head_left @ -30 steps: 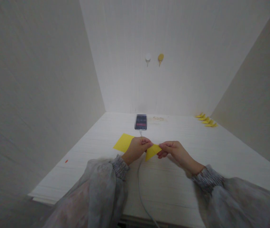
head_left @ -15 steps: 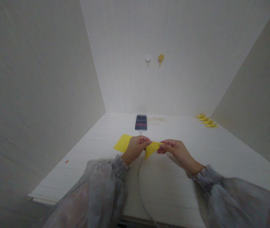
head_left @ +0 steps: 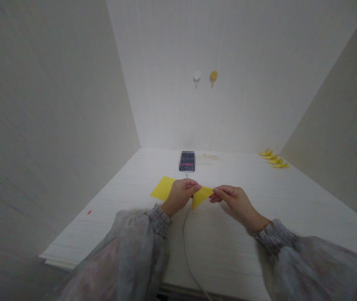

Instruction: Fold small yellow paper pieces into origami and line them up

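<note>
Between my hands is a folded piece of yellow paper [head_left: 201, 197], roughly triangular, with one point hanging down. My left hand [head_left: 181, 195] pinches its left end between thumb and fingers. At the other end, the thumb and fingertips of my right hand [head_left: 229, 197] close on the paper's narrow right tip. A flat yellow sheet [head_left: 162, 188] lies on the table just beyond my left hand, which partly covers it.
A phone [head_left: 187, 161] lies near the back wall, its cable [head_left: 184, 242] running toward me under the paper. Several folded yellow paper pieces [head_left: 274, 159] stand in a row at back right. Two hooks [head_left: 213, 76] are on the wall. A small red bit [head_left: 89, 212] lies left.
My right hand has shifted slightly, its fingers now covering more of the paper's right tip. My left hand keeps its hold, and the view has moved a little.
</note>
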A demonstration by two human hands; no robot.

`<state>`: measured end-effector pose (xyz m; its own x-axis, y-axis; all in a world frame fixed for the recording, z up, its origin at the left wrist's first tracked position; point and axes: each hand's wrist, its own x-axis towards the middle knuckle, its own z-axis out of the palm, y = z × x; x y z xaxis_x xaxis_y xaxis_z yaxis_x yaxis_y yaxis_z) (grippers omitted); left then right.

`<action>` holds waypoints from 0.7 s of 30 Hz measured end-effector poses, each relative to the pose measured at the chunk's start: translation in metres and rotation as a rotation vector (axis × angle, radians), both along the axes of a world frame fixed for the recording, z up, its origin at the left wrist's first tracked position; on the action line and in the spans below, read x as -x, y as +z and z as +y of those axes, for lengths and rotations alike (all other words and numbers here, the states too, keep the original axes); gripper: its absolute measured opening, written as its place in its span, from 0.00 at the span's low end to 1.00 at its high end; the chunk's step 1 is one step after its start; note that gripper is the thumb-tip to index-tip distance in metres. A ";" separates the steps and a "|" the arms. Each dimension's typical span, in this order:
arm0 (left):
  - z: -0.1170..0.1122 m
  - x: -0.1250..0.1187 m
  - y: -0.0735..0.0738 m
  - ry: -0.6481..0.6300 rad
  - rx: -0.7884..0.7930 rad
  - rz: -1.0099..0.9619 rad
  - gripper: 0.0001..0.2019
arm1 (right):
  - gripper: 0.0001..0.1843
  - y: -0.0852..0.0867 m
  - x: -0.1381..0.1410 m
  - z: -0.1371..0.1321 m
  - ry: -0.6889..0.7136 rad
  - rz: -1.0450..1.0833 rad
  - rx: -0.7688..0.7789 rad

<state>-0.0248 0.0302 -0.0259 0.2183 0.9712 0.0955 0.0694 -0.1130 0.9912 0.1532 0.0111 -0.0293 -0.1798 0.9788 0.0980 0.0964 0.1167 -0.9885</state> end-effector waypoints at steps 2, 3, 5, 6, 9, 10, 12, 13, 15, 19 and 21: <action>-0.001 0.000 0.002 -0.010 -0.003 0.013 0.11 | 0.16 0.000 0.000 0.000 -0.010 -0.045 -0.030; -0.001 -0.001 0.003 -0.017 -0.005 0.018 0.11 | 0.16 0.000 0.001 0.000 -0.017 -0.062 -0.039; -0.002 -0.001 0.004 -0.028 -0.007 0.023 0.11 | 0.17 0.001 0.001 -0.001 -0.023 -0.085 -0.045; -0.002 -0.001 0.005 -0.030 -0.006 0.021 0.11 | 0.17 0.002 0.002 -0.001 -0.022 -0.093 -0.046; -0.002 0.000 0.005 -0.027 -0.001 0.016 0.11 | 0.16 0.003 0.003 -0.003 -0.021 -0.139 -0.078; -0.002 0.000 0.004 -0.027 0.002 0.016 0.11 | 0.16 0.004 0.003 -0.003 -0.021 -0.156 -0.095; -0.002 0.000 0.003 -0.039 0.002 0.024 0.11 | 0.14 0.003 0.004 -0.002 -0.019 -0.170 -0.121; -0.002 0.000 0.001 -0.052 -0.002 0.035 0.11 | 0.13 0.003 0.005 -0.002 -0.014 -0.167 -0.127; -0.004 -0.001 0.000 -0.091 -0.016 0.071 0.12 | 0.12 0.004 0.007 -0.002 0.008 -0.177 -0.136; -0.007 -0.004 -0.001 -0.136 -0.010 0.132 0.12 | 0.12 0.006 0.011 -0.005 0.085 -0.309 -0.180; -0.008 -0.005 -0.001 -0.142 0.000 0.133 0.12 | 0.11 0.007 0.012 -0.006 0.100 -0.329 -0.185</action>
<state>-0.0198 0.0220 -0.0272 0.3642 0.9296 0.0566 0.1830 -0.1310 0.9744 0.1415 0.0049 -0.0225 -0.3243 0.9261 0.1926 0.3839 0.3149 -0.8680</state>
